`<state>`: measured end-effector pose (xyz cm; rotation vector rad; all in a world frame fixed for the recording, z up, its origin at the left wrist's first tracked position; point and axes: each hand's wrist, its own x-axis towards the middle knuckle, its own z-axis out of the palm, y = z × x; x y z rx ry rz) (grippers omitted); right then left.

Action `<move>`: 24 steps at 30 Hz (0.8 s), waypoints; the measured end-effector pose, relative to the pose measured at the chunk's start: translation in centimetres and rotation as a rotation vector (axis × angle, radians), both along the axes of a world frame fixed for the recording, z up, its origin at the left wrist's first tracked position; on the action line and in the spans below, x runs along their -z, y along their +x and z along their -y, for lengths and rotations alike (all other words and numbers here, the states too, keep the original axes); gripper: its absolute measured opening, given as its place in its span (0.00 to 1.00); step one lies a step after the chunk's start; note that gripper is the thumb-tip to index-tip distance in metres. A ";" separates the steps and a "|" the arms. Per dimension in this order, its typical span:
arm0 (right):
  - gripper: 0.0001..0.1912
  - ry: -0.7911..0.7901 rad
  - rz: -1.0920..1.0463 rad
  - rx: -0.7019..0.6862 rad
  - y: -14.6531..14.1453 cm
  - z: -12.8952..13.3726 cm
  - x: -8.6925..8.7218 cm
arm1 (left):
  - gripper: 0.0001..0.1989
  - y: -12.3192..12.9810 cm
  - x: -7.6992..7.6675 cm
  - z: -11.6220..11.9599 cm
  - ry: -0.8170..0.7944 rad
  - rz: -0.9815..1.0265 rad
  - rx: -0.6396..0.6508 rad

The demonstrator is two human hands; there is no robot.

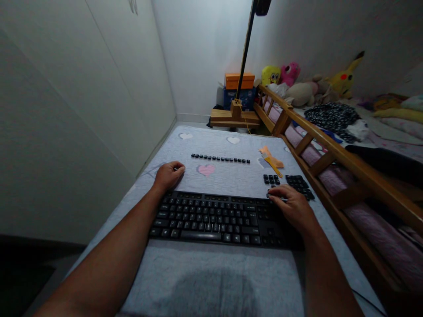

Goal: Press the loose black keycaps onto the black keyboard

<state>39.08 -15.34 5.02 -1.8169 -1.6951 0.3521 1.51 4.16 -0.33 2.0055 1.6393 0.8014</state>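
A black keyboard lies across the cloth in front of me. Key switches without caps show along its top row and right side. My left hand rests on the cloth by the keyboard's top left corner, fingers curled in and nothing visible in them. Over the keyboard's upper right edge, my right hand pinches a small black keycap between thumb and fingers. Beside it lie a small block of keycaps and a larger cluster of keycaps. A line of keycaps runs across the cloth farther off.
An orange-handled brush lies on an orange cloth at the right. The light patterned cloth covers the table. A wooden bed rail runs along the right side, and a white cabinet stands left. A wooden stand is beyond.
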 end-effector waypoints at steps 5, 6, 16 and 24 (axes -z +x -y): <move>0.07 -0.027 0.069 -0.072 -0.2 -0.1 0.5 | 0.18 0.0 -0.1 0.1 -0.003 -0.004 0.000; 0.07 -0.032 0.077 -0.075 -0.3 -0.1 0.6 | 0.19 0.0 -0.2 0.1 -0.006 -0.005 -0.003; 0.05 -0.112 0.123 -0.086 -0.2 -0.3 1.5 | 0.18 0.1 -0.1 0.0 -0.003 0.000 -0.019; 0.06 -0.127 0.087 -0.084 -0.3 -0.1 1.2 | 0.18 -0.1 0.1 -0.1 0.002 -0.002 -0.007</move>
